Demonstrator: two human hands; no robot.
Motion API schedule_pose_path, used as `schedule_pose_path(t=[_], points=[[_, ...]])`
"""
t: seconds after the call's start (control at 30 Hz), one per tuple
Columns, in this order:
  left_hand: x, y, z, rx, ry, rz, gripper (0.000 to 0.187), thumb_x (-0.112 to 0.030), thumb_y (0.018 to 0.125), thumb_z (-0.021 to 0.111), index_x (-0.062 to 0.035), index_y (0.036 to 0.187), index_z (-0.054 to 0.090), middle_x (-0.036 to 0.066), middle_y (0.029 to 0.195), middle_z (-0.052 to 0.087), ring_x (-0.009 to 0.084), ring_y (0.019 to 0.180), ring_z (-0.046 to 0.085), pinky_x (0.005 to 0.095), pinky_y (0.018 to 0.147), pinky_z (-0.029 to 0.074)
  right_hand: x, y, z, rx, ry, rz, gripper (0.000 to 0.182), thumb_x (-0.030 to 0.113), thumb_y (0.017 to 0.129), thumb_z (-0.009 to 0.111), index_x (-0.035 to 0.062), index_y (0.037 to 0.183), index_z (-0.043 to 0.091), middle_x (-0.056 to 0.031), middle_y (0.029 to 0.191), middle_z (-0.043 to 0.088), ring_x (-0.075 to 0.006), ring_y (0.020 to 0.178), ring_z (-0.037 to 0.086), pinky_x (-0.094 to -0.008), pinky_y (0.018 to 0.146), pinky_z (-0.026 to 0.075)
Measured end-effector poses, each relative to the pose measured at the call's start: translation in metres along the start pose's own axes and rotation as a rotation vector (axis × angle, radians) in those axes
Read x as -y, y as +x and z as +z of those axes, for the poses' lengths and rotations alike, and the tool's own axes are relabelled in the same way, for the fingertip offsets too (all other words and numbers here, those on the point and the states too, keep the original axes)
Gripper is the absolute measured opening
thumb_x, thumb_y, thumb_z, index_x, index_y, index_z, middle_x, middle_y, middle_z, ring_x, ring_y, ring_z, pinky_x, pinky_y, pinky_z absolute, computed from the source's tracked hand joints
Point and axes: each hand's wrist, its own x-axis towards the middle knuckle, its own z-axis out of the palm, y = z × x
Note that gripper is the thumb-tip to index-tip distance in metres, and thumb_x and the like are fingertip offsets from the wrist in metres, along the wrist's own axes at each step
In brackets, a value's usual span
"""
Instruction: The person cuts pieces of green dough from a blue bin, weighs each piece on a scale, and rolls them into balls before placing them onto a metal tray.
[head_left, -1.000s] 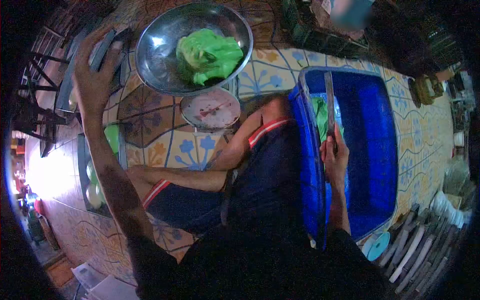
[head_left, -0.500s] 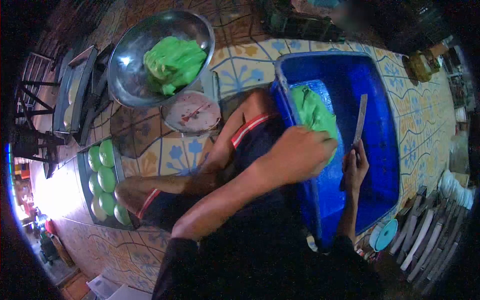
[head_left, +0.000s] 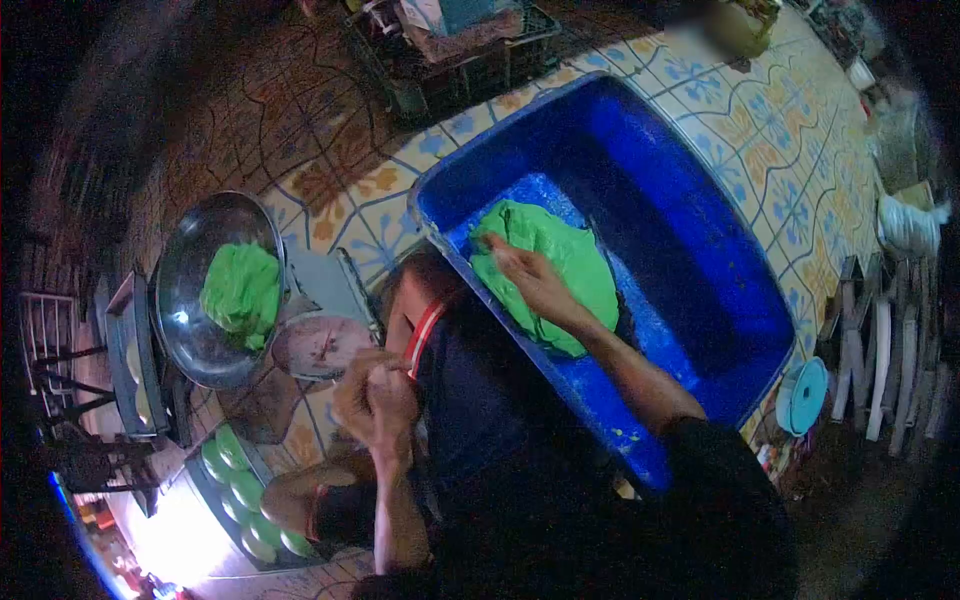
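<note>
My right hand (head_left: pixel 535 285) reaches into the blue tub (head_left: pixel 690 250), its fingers closed at the upper left part of a large green dough mass (head_left: pixel 585 265). To the left, my left hand (head_left: pixel 378 405) is raised beside my knee with its fingers curled in; what it holds, if anything, is hidden. Just beyond it lies a round, stained pale plate (head_left: pixel 318 345). A metal bowl (head_left: pixel 175 335) with another green lump (head_left: pixel 242 290) stands behind that plate. I cannot make out the flat blade.
Several rounded green pieces (head_left: pixel 246 490) sit on a dark tray at the lower left. A dark crate (head_left: pixel 480 65) stands at the top. At the right are a turquoise round container (head_left: pixel 802 396) and long grey strips (head_left: pixel 880 370). Patterned tiles surround the tub.
The view has turned. My left hand has left the dough in the tub and moved left towards the plate. My right hand has moved onto the dough, and the blade it held no longer shows there.
</note>
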Motion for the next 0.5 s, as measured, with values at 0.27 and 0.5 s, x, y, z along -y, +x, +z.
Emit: schedule_pose_path(t=[0.27,0.5], points=[[0.051,-0.043,-0.050,-0.108,0.199,-0.112,0.035,-0.025,0.091,0.045,0.0042,0.077,0.058,0.009,0.069,0.059,0.0195,0.063,0.054,0.0285,0.063,0.042,0.014,0.015,0.014,0.046,0.123,0.057,0.055,0.038,0.096,0.034,-0.0084,0.124,0.044,-0.0128,0.117,0.056,-0.0185,0.110,0.051,-0.0301,0.098,0.035],[-0.005,-0.004,-0.018,0.081,-0.034,-0.299,0.038,-0.031,0.093,0.039,0.0022,0.088,0.057,0.009,0.079,0.061,0.0179,0.080,0.054,0.0308,0.079,0.039,0.017,0.051,0.026,-0.029,0.074,-0.308,0.044,0.031,0.095,0.039,-0.0031,0.120,0.050,-0.0142,0.106,0.062,-0.0209,0.099,0.059,-0.0346,0.092,0.042]])
